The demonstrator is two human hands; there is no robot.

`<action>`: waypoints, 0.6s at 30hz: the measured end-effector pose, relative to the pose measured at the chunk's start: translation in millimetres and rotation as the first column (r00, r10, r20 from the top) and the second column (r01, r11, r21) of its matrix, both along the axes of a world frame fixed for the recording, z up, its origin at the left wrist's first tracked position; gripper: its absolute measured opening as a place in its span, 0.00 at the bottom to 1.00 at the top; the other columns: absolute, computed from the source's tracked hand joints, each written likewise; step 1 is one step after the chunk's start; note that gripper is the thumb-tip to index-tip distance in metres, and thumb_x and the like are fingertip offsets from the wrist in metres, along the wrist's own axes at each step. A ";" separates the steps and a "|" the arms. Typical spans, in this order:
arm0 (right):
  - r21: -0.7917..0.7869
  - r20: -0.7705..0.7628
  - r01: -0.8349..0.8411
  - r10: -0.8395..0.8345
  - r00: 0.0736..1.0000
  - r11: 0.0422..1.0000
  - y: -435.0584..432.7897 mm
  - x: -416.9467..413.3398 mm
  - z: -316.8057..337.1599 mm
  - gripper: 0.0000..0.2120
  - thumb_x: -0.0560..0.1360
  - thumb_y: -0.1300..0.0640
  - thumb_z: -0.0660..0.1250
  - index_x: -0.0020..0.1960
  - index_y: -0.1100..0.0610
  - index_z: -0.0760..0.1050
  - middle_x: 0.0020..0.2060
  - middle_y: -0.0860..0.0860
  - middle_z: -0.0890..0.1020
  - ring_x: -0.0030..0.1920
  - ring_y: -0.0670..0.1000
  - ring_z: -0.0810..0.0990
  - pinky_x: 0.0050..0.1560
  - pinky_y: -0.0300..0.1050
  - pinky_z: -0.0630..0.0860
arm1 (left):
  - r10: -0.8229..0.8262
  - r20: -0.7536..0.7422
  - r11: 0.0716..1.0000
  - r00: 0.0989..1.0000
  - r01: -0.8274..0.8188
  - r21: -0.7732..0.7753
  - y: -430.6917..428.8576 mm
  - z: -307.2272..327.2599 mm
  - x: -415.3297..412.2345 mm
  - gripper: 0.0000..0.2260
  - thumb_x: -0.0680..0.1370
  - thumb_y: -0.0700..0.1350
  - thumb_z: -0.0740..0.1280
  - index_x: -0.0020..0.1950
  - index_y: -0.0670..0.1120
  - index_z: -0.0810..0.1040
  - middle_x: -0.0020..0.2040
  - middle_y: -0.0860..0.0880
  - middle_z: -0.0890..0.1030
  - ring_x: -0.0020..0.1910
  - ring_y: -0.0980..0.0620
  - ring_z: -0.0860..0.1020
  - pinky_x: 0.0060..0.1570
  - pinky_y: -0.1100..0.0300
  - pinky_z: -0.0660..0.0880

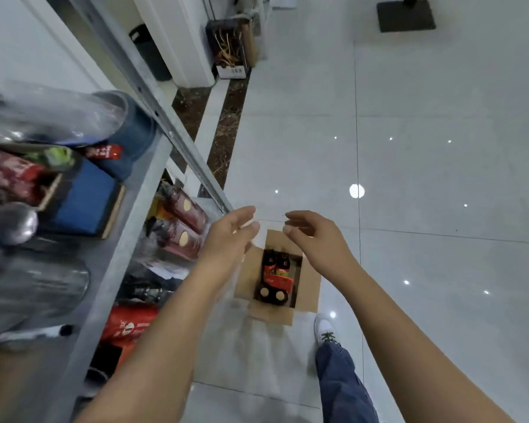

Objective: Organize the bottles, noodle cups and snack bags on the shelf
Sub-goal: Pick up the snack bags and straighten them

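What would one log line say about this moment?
left hand: open, empty | right hand: open, empty | both over cardboard box | bottles inside

Wears loose blue denim jeans [339, 383], creased along the one leg in view. Has on a white sneaker [323, 326] with dark green laces [329, 336] crossed over the top. Shows left hand [226, 236] and right hand [315, 239] bare, with forearms [165, 325] bare too along all their visible length.

L hand [229, 236]: arm out fwd, fingers loosely curled, nothing held | R hand [310, 236]: arm out fwd, fingers loosely bent, nothing held | palms face each other, apart
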State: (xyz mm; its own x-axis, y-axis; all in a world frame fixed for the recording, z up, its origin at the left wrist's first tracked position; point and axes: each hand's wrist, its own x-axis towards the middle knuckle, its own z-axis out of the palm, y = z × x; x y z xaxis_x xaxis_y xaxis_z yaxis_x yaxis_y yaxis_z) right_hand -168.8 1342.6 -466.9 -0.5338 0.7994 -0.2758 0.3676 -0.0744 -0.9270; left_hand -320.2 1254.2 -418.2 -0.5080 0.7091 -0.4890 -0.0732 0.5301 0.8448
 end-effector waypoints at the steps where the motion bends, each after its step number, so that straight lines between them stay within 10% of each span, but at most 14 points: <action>1: 0.020 -0.043 0.001 0.000 0.999 1.000 -6.9 1.3 27.5 0.14 0.79 0.53 0.68 0.64 0.49 0.77 0.54 0.42 0.82 0.54 0.37 0.79 0.52 0.31 0.74 | -0.012 -0.024 0.999 1.000 0.014 0.045 -7.5 25.5 2.4 0.16 0.82 0.42 0.66 0.70 0.49 0.75 0.67 0.54 0.78 0.64 0.56 0.77 0.55 0.64 0.77; 6: 0.235 -0.181 -0.049 0.093 0.979 0.971 -30.9 -14.5 168.3 0.12 0.78 0.53 0.69 0.61 0.46 0.78 0.54 0.41 0.83 0.53 0.35 0.80 0.54 0.29 0.75 | -0.035 -0.171 0.967 0.985 0.076 0.241 -44.4 154.2 2.6 0.17 0.82 0.42 0.67 0.70 0.49 0.76 0.66 0.55 0.79 0.66 0.57 0.76 0.69 0.55 0.72; 18: 0.549 -0.428 -0.088 0.370 0.825 0.831 -109.4 -56.4 408.3 0.13 0.77 0.55 0.71 0.61 0.49 0.80 0.52 0.44 0.85 0.54 0.41 0.83 0.55 0.41 0.80 | 0.193 -0.388 0.780 0.901 0.099 0.618 -149.9 389.1 -14.6 0.14 0.81 0.37 0.65 0.58 0.57 0.77 0.60 0.57 0.81 0.62 0.59 0.78 0.55 0.69 0.75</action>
